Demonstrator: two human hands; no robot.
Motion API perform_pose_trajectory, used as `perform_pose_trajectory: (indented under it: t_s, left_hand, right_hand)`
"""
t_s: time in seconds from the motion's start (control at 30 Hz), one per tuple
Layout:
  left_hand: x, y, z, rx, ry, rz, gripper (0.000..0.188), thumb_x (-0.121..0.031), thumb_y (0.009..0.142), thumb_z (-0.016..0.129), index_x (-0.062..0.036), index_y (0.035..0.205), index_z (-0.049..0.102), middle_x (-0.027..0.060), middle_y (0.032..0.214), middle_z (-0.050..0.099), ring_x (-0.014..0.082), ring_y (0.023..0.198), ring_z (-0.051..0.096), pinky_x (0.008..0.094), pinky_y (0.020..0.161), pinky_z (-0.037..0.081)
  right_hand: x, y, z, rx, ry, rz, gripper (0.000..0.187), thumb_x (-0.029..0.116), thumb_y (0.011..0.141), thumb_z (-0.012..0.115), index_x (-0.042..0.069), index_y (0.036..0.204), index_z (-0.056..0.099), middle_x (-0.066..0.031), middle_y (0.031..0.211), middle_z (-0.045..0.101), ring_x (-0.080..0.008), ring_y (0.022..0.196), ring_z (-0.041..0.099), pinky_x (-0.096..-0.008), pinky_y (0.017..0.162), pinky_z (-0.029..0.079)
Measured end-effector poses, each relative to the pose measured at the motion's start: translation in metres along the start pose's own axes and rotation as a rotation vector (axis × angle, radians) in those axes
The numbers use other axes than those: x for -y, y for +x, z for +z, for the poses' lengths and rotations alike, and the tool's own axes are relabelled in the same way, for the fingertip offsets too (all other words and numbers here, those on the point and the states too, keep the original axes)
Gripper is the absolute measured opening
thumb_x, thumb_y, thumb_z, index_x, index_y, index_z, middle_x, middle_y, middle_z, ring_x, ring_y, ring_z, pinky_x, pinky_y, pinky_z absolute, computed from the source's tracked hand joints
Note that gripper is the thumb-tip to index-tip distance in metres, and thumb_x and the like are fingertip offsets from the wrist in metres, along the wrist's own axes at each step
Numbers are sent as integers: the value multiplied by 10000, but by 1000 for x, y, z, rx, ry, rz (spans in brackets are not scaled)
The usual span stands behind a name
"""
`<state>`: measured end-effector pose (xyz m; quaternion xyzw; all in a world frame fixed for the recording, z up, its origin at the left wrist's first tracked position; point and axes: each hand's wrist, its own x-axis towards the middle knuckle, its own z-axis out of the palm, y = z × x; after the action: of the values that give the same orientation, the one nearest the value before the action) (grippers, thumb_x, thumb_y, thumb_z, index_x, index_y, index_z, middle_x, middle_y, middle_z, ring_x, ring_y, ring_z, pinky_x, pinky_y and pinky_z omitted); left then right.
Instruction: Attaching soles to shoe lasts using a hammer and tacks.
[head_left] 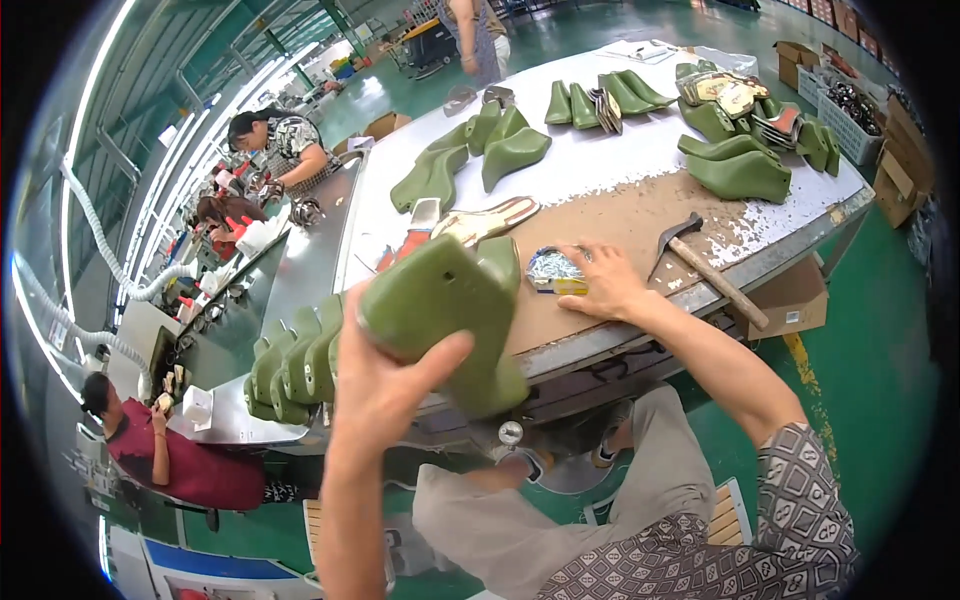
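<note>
My left hand (375,375) grips a green shoe last (425,300), raised in front of the table's near edge, with a small hole in its top face. Part of another green last (500,262) shows just behind it. My right hand (605,283) reaches to a small container of silvery tacks (553,265), thumb and fingers apart at its right side; its fingertips touch or hover over the rim. Right of that hand lies a hammer (715,280) with a wooden handle sticking out over the table edge. Behind the held last are a pale insole (488,220) and a red-and-white piece (420,225).
Green lasts stand grouped on the white-covered table (610,170), with more lasts (290,370) at the left. Stacked insoles (730,92) lie at the far right. Cardboard boxes (790,298) and a crate (848,125) stand right. Several people work at the left bench (320,220).
</note>
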<state>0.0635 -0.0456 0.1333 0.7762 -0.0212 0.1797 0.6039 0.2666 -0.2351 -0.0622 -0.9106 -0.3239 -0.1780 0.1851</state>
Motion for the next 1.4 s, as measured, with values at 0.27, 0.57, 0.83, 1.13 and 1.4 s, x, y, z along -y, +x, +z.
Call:
perform_pose_trajectory:
  t_s: [0.27, 0.57, 0.83, 1.13, 1.4]
  left_hand:
    - [108, 20, 89, -530, -139, 40, 579, -137, 758, 809, 11, 1189, 452, 120, 1106, 560, 170, 956, 567, 299, 853, 473]
    - [159, 2, 94, -271, 579, -167, 408, -335, 811, 742, -4, 913, 527, 223, 795, 649, 383, 766, 646, 441, 659, 492]
    - [127, 71, 8, -430, 600, 228, 198, -205, 885, 628, -36, 981, 663, 122, 809, 666, 236, 657, 643, 354, 608, 498]
    - [244, 218, -117, -46, 1241, -498, 587, -479, 695, 700, 11, 1017, 675, 198, 958, 689, 328, 904, 672, 415, 804, 520]
    - [260, 246, -119, -580, 1069, -238, 543, -327, 697, 697, 27, 1069, 522, 237, 1010, 639, 379, 936, 639, 452, 828, 498]
  right_hand:
    - [-47, 23, 5, 147, -45, 261, 631, 440, 850, 614, 251, 1414, 404, -183, 1233, 522, -353, 1188, 462, -455, 1024, 353]
    - [-51, 23, 3, 119, -125, 245, 595, 421, 875, 593, 201, 1400, 422, -185, 1242, 504, -353, 1166, 467, -454, 987, 377]
    - [-61, 13, 4, 54, -123, 251, 572, 375, 859, 624, 161, 1364, 461, -197, 1220, 514, -361, 1143, 476, -457, 958, 387]
    - [-50, 14, 1, 104, -103, 249, 567, 347, 841, 654, 155, 1346, 480, -230, 1252, 486, -396, 1160, 461, -476, 971, 379]
    - [-71, 58, -21, 48, 231, 310, 564, 280, 859, 649, 57, 1336, 447, -253, 1308, 459, -421, 1194, 457, -470, 1012, 381]
